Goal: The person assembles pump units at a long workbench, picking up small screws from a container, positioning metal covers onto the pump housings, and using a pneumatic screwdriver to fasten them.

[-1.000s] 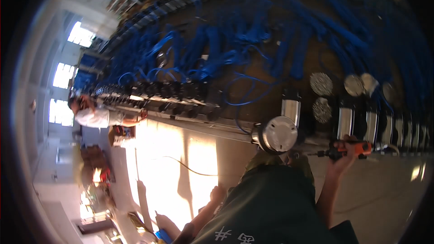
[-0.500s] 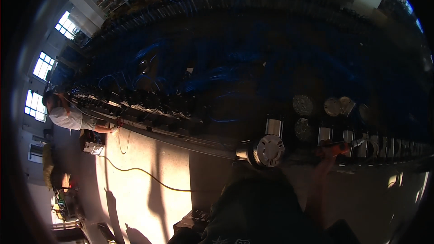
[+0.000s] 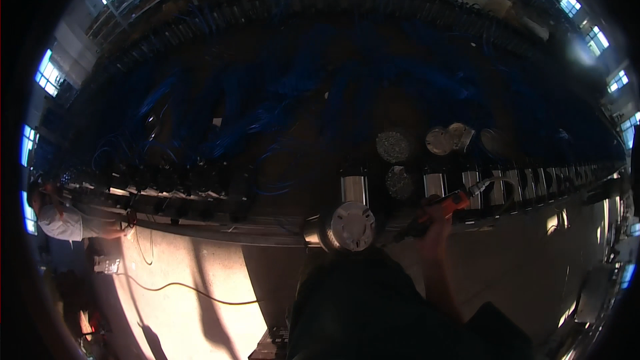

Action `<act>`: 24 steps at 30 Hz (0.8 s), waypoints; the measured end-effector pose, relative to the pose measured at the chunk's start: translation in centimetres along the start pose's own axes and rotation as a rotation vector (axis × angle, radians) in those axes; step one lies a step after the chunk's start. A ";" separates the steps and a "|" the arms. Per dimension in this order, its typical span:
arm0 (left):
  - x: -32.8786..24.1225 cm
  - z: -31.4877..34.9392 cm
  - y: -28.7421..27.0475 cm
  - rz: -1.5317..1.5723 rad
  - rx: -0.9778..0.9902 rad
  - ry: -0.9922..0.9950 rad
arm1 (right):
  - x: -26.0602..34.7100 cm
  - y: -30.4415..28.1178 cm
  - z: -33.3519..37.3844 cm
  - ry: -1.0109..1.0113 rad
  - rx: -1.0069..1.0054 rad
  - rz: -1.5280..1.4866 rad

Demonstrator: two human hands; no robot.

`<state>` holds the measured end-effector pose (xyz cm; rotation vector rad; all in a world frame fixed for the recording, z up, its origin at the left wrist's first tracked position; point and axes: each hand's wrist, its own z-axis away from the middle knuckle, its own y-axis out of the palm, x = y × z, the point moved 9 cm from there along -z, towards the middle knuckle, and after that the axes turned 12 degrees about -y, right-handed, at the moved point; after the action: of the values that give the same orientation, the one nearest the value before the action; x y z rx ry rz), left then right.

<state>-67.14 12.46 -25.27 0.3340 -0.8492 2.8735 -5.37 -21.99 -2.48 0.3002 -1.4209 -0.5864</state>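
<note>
My right hand (image 3: pixel 435 217) is wrapped round an orange-and-black power tool (image 3: pixel 457 201), whose exact kind is too dark to tell. A hose or cord runs off its far right end, and its dark front end slants down left toward a round metal part. That part, a silver disc-shaped end cover with holes and slots (image 3: pixel 353 225) on a cylindrical metal body (image 3: pixel 312 232), sits at the bench's near edge, just in front of me. The tool's tip looks close to it; contact cannot be made out. My left hand does not show.
Two metal trays or dishes of small bits (image 3: pixel 393 147) and loose round metal covers (image 3: pixel 441 141) lie on the dark bench. Bright metal cylinders (image 3: pixel 471 187) line its near edge rightward. Blue wires (image 3: pixel 267 120) spread behind. A co-worker (image 3: pixel 60 221) stands far left; a cable (image 3: pixel 180 285) crosses the floor.
The whole view has swung right, so the scene sits further left. My right hand has tilted the power tool, and its dark front end now points down left toward the round metal part.
</note>
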 end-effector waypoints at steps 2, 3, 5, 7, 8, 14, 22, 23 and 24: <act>-1.3 -0.7 0.0 -0.003 -0.004 0.004 | 0.2 -1.8 0.2 0.000 -0.236 0.082; -1.8 -0.9 0.0 -0.001 -0.004 0.001 | 1.0 -1.3 0.0 -0.036 -0.195 0.083; -2.6 -1.2 0.1 0.006 -0.007 -0.003 | 1.6 0.0 0.1 -0.068 -0.120 0.084; -3.0 -1.3 0.2 0.011 -0.009 0.004 | 2.0 1.1 0.3 -0.064 -0.043 0.028; -2.9 -1.4 0.2 0.018 -0.007 0.006 | 2.1 1.2 0.4 -0.049 -0.050 0.041; -2.1 -1.7 0.7 0.026 0.007 0.004 | 2.0 1.1 0.5 0.023 -0.124 0.046; -1.5 -1.5 0.7 0.041 0.018 0.006 | 2.0 1.9 0.4 0.014 -0.063 0.076; -1.4 -1.4 0.6 0.043 0.017 0.007 | 1.9 1.9 0.4 0.015 -0.061 0.086; -1.5 -1.5 0.6 0.039 0.018 0.012 | 1.9 2.0 0.3 0.014 -0.046 0.088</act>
<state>-66.05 12.67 -27.15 0.3051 -0.8374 2.9180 -5.22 -21.35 0.17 0.2039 -1.3983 -0.5428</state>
